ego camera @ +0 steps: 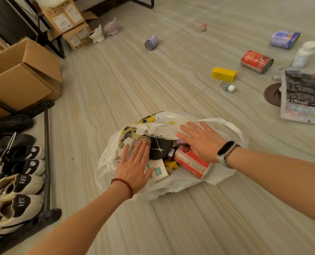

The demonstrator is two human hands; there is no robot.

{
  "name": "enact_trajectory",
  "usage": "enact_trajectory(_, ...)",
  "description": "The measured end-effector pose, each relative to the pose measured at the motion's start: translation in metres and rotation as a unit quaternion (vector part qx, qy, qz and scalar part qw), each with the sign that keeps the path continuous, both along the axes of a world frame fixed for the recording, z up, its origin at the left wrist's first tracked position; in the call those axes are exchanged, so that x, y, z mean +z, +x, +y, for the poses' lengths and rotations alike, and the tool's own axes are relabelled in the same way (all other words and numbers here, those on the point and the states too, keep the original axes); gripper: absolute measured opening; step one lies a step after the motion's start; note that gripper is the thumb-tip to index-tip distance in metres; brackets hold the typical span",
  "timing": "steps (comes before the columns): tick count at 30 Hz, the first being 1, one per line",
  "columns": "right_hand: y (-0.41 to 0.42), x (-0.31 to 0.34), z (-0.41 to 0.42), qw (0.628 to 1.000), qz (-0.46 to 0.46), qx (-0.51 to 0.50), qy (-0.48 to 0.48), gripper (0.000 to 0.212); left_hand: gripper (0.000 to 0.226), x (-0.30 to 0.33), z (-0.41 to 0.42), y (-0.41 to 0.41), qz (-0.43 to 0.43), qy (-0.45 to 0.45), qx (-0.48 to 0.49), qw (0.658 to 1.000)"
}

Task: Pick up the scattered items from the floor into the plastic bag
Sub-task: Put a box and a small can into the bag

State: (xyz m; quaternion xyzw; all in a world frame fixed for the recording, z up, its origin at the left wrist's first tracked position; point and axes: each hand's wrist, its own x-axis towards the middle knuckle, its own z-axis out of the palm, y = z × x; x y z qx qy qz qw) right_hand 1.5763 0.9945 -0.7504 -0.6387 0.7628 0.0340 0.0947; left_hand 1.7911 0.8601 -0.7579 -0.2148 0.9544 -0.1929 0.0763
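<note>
Both hands, left hand (134,163) and right hand (199,140), are lying flat and empty over the half-filled plastic bag (189,183); next, I judge, comes fetching the yellow box (224,74).

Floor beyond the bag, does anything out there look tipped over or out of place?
Yes. The red can, a blue-labelled can and a smaller can lie on their sides, and a yellow box and a newspaper are strewn about, not yet in the plastic bag.
</note>
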Motion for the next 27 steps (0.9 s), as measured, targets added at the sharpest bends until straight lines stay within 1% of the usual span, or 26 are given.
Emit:
enact_trajectory(2,-0.001,-0.003,0.001,1.000,0.019,0.007,0.005,0.061,0.068,0.003,-0.013,-0.008,-0.042,-0.026,0.025,0.998)
enact_trajectory(5,-0.002,-0.003,0.002,0.999,0.036,0.000,0.017,0.061,0.068,0.005,-0.026,-0.018,-0.146,-0.055,0.052,0.986)
enact_trajectory(6,-0.002,-0.003,0.002,0.999,0.044,-0.003,0.025,0.062,0.068,0.007,-0.027,-0.023,-0.168,-0.048,0.075,0.982)
enact_trajectory(7,-0.002,-0.003,0.002,0.998,0.051,-0.006,0.033,0.062,0.068,0.007,-0.029,-0.026,-0.167,-0.030,0.094,0.981)
enact_trajectory(8,-0.001,-0.001,0.002,0.998,0.052,-0.008,0.037,0.063,0.066,0.009,-0.028,-0.029,-0.143,-0.004,0.094,0.985)
enact_trajectory(10,-0.001,-0.002,0.003,0.999,0.044,-0.007,0.017,0.063,0.056,0.017,-0.017,-0.031,-0.068,0.010,0.027,0.997)
enact_trajectory(11,-0.001,-0.003,0.005,0.999,0.044,0.002,-0.010,0.063,0.050,0.021,-0.007,-0.031,-0.036,0.011,-0.011,0.999)
enact_trajectory(13,0.001,-0.006,0.008,0.997,0.051,0.024,-0.060,0.056,0.042,0.023,0.017,-0.026,0.029,0.059,-0.056,0.996)
enact_trajectory(15,0.003,-0.010,0.013,0.995,0.053,0.038,-0.079,0.043,0.040,0.022,0.038,-0.020,0.058,0.103,-0.054,0.992)
enact_trajectory(16,0.003,-0.010,0.017,0.994,0.041,0.046,-0.086,0.044,0.040,0.021,0.042,-0.019,0.067,0.112,-0.050,0.990)
enact_trajectory(17,0.004,-0.011,0.022,0.992,0.032,0.050,-0.114,0.045,0.039,0.019,0.043,-0.020,0.073,0.118,-0.048,0.989)
enact_trajectory(19,0.000,-0.006,0.034,0.983,0.011,0.055,-0.173,0.041,0.035,0.017,0.040,-0.033,0.103,0.133,-0.050,0.984)
enact_trajectory(20,-0.005,-0.005,0.042,0.979,-0.008,0.047,-0.197,0.038,0.031,0.017,0.039,-0.043,0.135,0.139,-0.061,0.979)
enact_trajectory(22,-0.020,-0.004,0.060,0.974,-0.052,0.003,-0.219,0.034,0.026,0.018,0.043,-0.071,0.188,0.149,-0.092,0.966)
enact_trajectory(24,-0.043,-0.003,0.077,0.963,-0.094,-0.086,-0.236,0.035,0.028,0.020,0.051,-0.108,0.201,0.155,-0.117,0.960)
enact_trajectory(26,-0.073,0.002,0.089,0.942,-0.130,-0.191,-0.243,0.039,0.036,0.027,0.058,-0.150,0.176,0.164,-0.135,0.961)
enact_trajectory(27,-0.090,0.007,0.094,0.933,-0.146,-0.239,-0.226,0.039,0.041,0.034,0.062,-0.171,0.134,0.183,-0.141,0.964)
